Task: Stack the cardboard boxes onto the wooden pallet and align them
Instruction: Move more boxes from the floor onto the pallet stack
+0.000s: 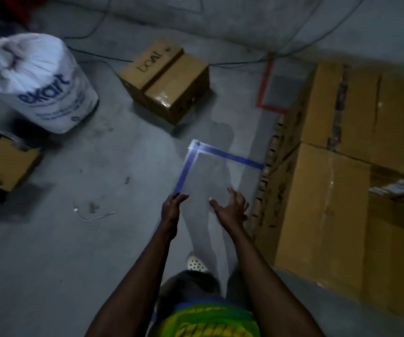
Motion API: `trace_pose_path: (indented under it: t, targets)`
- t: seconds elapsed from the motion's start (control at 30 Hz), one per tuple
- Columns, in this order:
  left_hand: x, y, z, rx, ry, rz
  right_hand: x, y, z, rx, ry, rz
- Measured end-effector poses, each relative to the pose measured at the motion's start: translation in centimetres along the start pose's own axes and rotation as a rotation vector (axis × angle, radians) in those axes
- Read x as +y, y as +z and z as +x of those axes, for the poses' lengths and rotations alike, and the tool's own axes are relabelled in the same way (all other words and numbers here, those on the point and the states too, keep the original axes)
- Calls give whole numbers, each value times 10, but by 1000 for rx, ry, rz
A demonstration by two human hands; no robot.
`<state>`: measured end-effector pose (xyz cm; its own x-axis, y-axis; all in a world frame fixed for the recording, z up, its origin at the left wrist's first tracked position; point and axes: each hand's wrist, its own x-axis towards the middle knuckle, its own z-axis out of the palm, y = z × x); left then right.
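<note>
A taped brown cardboard box (pixel 165 80) with black lettering sits on the grey floor ahead of me. At the right, large cardboard boxes (pixel 342 166) stand stacked on a wooden pallet (pixel 266 171) whose slatted edge shows below them. My left hand (pixel 173 207) and my right hand (pixel 231 206) are stretched out in front of me over the floor, both empty with fingers apart, well short of the lone box.
A full white sack (pixel 37 81) with blue print stands at the left. Another cardboard box (pixel 4 164) lies at the left edge. Blue tape (pixel 220 155) and red tape (pixel 265 86) mark the floor. Cables (pixel 99 57) run along the far wall.
</note>
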<state>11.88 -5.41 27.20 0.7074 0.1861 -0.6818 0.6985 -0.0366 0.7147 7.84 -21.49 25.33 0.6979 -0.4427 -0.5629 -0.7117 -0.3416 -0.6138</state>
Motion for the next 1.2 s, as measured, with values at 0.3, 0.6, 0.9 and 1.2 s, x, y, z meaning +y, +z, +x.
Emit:
trace_pose_path:
  t: [0.3, 0.6, 0.9, 1.2]
  targets:
    - [117, -51, 155, 32, 4, -56, -170, 60, 125, -42, -90, 23]
    - [242, -32, 425, 53, -103, 43, -343, 151, 383, -128, -57, 17]
    - [296, -16, 777, 0, 14, 218, -422, 312, 656, -139, -114, 17]
    - [276, 29, 1091, 79, 56, 162, -349, 500, 857, -88, 280, 314]
